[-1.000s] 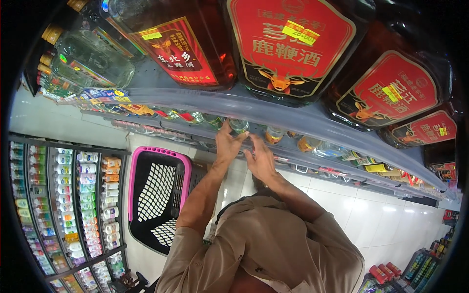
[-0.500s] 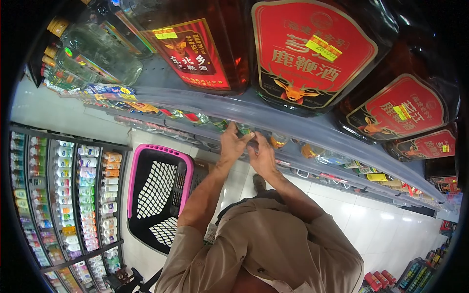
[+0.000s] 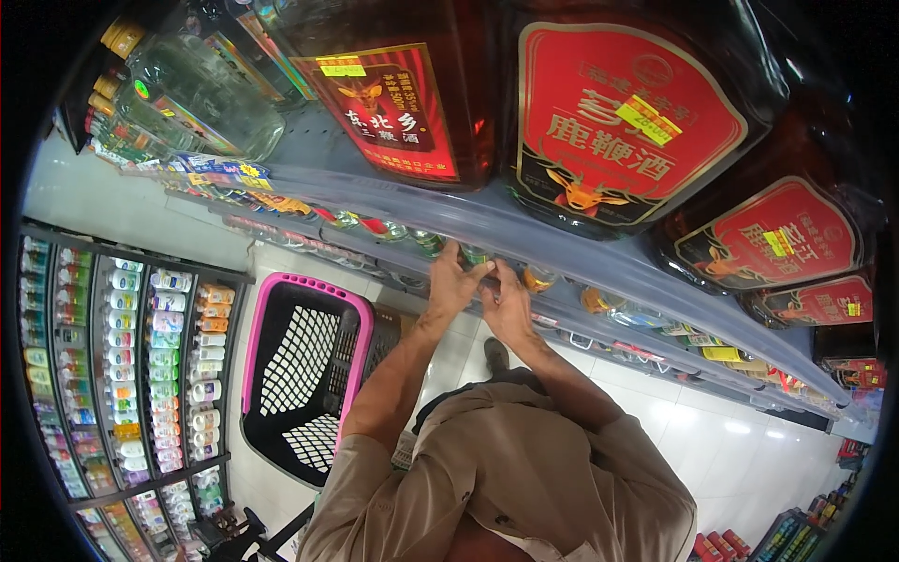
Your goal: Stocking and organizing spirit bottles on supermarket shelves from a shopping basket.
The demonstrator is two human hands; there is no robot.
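Both hands reach in under the front edge of the upper shelf, at a row of bottles one level down. My left hand (image 3: 453, 281) is closed around the side of a small glass bottle with a green label (image 3: 476, 254), its thumb stretched toward the other hand. Close beside it, my right hand (image 3: 507, 298) has thumb and fingers pinched together at the bottle's near side. A small yellowish patch shows at the fingertips; what the right fingers pinch is hidden. Just right of the hands stands a bottle with an amber tint (image 3: 537, 279).
Large dark bottles with red labels (image 3: 627, 131) and a clear bottle (image 3: 197, 94) stand on the upper shelf (image 3: 375, 199). A black basket with a pink rim (image 3: 356, 375) is at my left. Beyond it is a rack of toiletry bottles (image 3: 169, 337). White floor tiles (image 3: 646, 403) lie below.
The view has shifted slightly, so the shelf bottles appear a little farther right and lower. Both hands stay together at the same green-labelled bottle, with only small finger movement.
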